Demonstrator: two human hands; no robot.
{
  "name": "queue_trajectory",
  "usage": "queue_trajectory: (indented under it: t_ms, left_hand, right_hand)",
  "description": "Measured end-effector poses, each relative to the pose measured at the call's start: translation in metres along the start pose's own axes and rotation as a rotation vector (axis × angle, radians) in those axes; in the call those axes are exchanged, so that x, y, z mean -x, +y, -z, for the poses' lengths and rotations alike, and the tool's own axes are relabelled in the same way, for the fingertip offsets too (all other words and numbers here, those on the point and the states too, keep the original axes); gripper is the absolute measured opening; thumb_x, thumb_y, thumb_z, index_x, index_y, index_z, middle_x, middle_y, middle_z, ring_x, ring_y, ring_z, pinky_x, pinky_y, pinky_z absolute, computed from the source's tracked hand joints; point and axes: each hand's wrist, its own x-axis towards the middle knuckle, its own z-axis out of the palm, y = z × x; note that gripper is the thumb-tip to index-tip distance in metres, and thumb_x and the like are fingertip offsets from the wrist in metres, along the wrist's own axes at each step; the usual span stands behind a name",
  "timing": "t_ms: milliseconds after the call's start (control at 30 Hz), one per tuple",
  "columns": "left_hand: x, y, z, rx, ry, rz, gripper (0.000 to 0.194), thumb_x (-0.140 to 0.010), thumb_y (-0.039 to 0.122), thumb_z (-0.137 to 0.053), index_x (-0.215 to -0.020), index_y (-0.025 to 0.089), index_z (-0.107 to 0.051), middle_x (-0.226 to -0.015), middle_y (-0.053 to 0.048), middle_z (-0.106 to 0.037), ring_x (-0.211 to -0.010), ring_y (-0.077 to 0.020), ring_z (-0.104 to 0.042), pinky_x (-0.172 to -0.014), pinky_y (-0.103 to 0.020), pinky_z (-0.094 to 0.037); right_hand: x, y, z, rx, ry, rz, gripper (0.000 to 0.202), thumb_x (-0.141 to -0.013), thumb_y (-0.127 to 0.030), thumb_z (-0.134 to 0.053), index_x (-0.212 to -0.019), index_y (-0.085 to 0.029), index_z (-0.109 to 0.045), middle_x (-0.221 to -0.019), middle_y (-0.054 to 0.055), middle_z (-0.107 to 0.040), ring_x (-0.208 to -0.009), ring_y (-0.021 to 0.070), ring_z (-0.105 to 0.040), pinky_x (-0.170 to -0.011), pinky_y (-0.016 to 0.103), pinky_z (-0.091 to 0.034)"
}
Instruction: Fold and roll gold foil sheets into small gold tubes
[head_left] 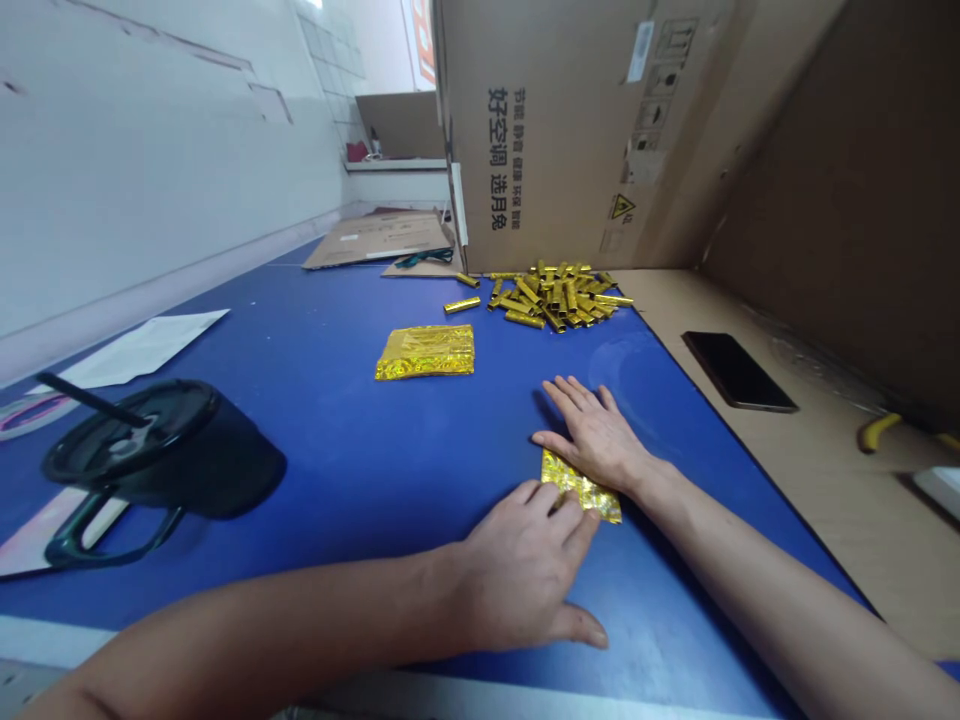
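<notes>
On the blue table top a small sheet of shiny gold foil (581, 488) lies partly under both my hands. My right hand (598, 435) rests flat at its far edge, fingers stretched out and the thumb apart. From the near side my left hand (525, 560) reaches over with bent fingers touching the foil, its thumb sticking out to the right. Farther off sits a flat stack of gold foil sheets (426, 352). Behind it is a heap of short gold foil tubes (559, 295); a single gold tube (462, 305) lies left of the heap.
A black mug (225, 450) with lid and straw stands at left near white paper (142, 350). A large cardboard box (570, 150) rises behind the tubes. On cardboard at right lies a black phone (739, 370); flattened cardboard (375, 235) lies at the back left.
</notes>
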Motion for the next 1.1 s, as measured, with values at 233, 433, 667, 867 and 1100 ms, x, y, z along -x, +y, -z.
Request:
queue_trajectory:
  t_ms: [233,433,667,867,1100]
  left_hand:
    - [-0.001,0.001,-0.001,-0.001,0.023,0.018,0.079,-0.07,0.07,-0.03,-0.125,0.013,-0.033,-0.103,-0.01,-0.05,-0.092,-0.025,-0.043,-0.081,-0.037,-0.032]
    - [-0.002,0.001,0.0,0.013,-0.003,0.029,0.079,-0.07,0.07,-0.029,-0.122,0.012,-0.036,-0.099,-0.009,-0.051,-0.089,-0.025,-0.044,-0.079,-0.037,-0.033]
    - [-0.001,0.0,0.001,0.008,-0.018,0.02,0.081,-0.066,0.069,-0.041,-0.122,0.01,-0.036,-0.106,-0.011,-0.05,-0.094,-0.0265,-0.042,-0.084,-0.038,-0.032]
    - [-0.001,0.001,0.0,0.012,-0.014,0.021,0.081,-0.066,0.067,-0.044,-0.122,0.011,-0.036,-0.106,-0.01,-0.049,-0.097,-0.0266,-0.042,-0.087,-0.038,-0.03]
    - [-0.001,0.002,0.002,0.014,-0.013,0.008,0.077,-0.068,0.068,-0.038,-0.119,0.011,-0.039,-0.099,-0.009,-0.051,-0.089,-0.0248,-0.044,-0.08,-0.036,-0.034]
  right_hand:
    - [0.001,-0.001,0.001,-0.012,-0.008,0.001,0.071,-0.078,-0.061,-0.025,-0.132,-0.014,-0.027,-0.136,0.014,-0.03,-0.125,0.0269,-0.02,-0.098,0.051,-0.016]
    - [0.0,0.0,0.001,-0.02,-0.021,-0.002,0.071,-0.078,-0.061,-0.025,-0.132,-0.016,-0.025,-0.136,0.013,-0.029,-0.126,0.0262,-0.019,-0.098,0.05,-0.015]
    - [0.001,-0.011,0.009,-0.067,-0.063,0.011,0.078,-0.074,-0.067,-0.022,-0.133,-0.016,-0.023,-0.138,0.012,-0.025,-0.126,0.0281,-0.016,-0.097,0.053,-0.015]
    - [-0.002,-0.011,0.005,-0.029,-0.139,0.025,0.084,-0.07,-0.072,-0.02,-0.133,-0.017,-0.023,-0.139,0.014,-0.022,-0.126,0.0305,-0.013,-0.096,0.055,-0.012]
    - [-0.013,0.004,-0.001,0.005,-0.118,-0.122,0.083,-0.07,-0.072,-0.017,-0.133,-0.017,-0.024,-0.138,0.013,-0.024,-0.126,0.0305,-0.016,-0.094,0.055,-0.016]
